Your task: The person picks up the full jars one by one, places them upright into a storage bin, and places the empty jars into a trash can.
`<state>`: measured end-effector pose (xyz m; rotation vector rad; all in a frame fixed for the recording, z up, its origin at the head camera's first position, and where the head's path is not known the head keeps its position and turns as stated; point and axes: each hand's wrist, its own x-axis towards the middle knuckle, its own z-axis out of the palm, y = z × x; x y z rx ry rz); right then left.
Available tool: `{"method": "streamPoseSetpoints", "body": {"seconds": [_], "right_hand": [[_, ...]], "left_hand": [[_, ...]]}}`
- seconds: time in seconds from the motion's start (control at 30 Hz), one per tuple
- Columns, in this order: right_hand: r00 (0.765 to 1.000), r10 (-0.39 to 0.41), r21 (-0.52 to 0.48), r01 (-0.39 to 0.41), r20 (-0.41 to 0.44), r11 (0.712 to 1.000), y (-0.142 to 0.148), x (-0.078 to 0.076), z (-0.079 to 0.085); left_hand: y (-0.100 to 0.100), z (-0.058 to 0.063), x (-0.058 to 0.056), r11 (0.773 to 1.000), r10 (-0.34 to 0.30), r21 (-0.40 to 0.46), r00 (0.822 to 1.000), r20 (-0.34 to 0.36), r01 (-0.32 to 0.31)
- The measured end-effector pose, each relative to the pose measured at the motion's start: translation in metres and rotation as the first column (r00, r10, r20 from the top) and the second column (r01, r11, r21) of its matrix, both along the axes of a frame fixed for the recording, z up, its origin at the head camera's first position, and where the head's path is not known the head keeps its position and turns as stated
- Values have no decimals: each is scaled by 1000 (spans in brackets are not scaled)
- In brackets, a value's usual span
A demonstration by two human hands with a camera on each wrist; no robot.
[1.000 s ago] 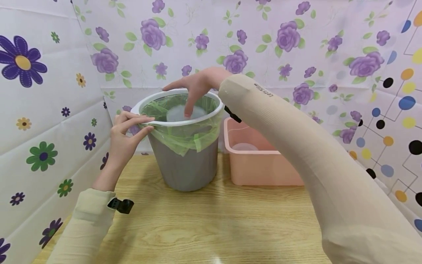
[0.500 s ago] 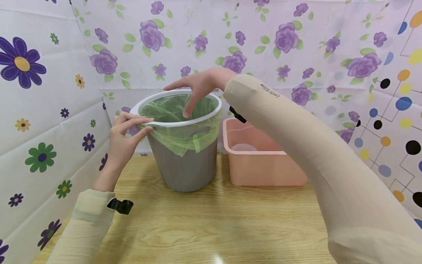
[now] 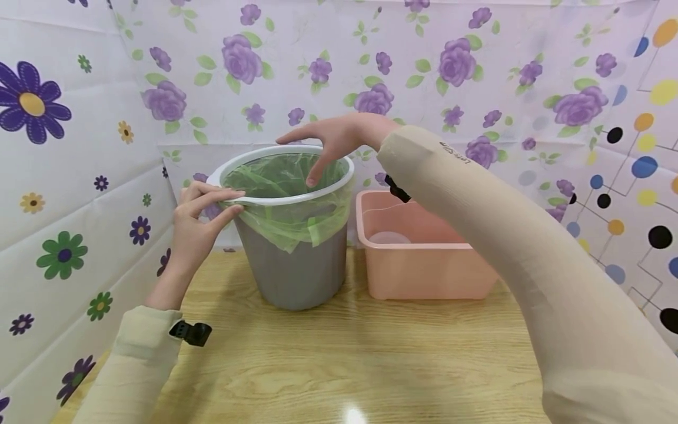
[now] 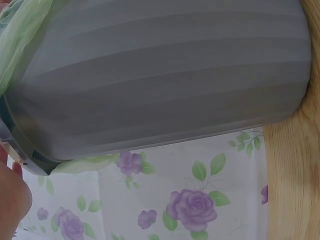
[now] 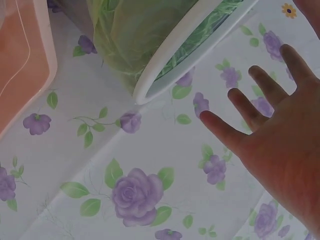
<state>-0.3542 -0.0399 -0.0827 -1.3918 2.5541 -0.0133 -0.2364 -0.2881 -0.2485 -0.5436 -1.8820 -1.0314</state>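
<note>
A grey trash can (image 3: 296, 271) with a white rim and a green plastic liner bag (image 3: 286, 229) folded over its edge stands on the wooden table. My left hand (image 3: 198, 215) pinches its rim at the left, fingers on top and thumb below. Over the mouth hovers my right hand (image 3: 339, 138), fingers spread and thumb pointing down, holding nothing. The right wrist view shows those fingers (image 5: 262, 117) extended beside the white rim (image 5: 165, 60). The left wrist view is mostly filled by the can's ribbed grey wall (image 4: 175, 75). The can's bottom inside is hidden.
Right of the can stands a pink rectangular basin (image 3: 424, 271), with a pale round translucent thing (image 3: 389, 237) inside. A white wall covering with purple flowers (image 3: 455, 62) rises close behind both. Another flowered covering (image 3: 63, 256) borders the table's left side.
A whitish translucent round thing under my right hand has dropped out of sight into the can. The right hand has since moved slightly right; the left keeps its hold.
</note>
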Motion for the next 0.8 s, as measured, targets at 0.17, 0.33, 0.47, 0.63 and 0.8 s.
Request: {"method": "streamPoseSetpoints", "body": {"seconds": [0.17, 0.33, 0.47, 0.63, 0.8], "right_hand": [[1000, -4, -43, 4, -17, 999, 10, 2, 0], [997, -31, -89, 25, -66, 996, 19, 7, 0], [991, -51, -171, 29, -125, 985, 32, 12, -1], [976, -101, -323, 34, -194, 946, 54, 18, -7], [962, -172, -455, 57, -214, 888, 74, 21, -22]], "left_hand": [[1, 1, 2, 1000, -10, -3, 1000, 9, 10], [0, 1, 3, 1000, -8, -4, 1000, 15, 8], [-9, 0, -7, 999, 15, -52, 1000, 0, -15], [-17, 9, -7, 983, 68, -171, 998, 8, -66], [-11, 20, 7, 968, 115, -231, 992, 59, -99]]}}
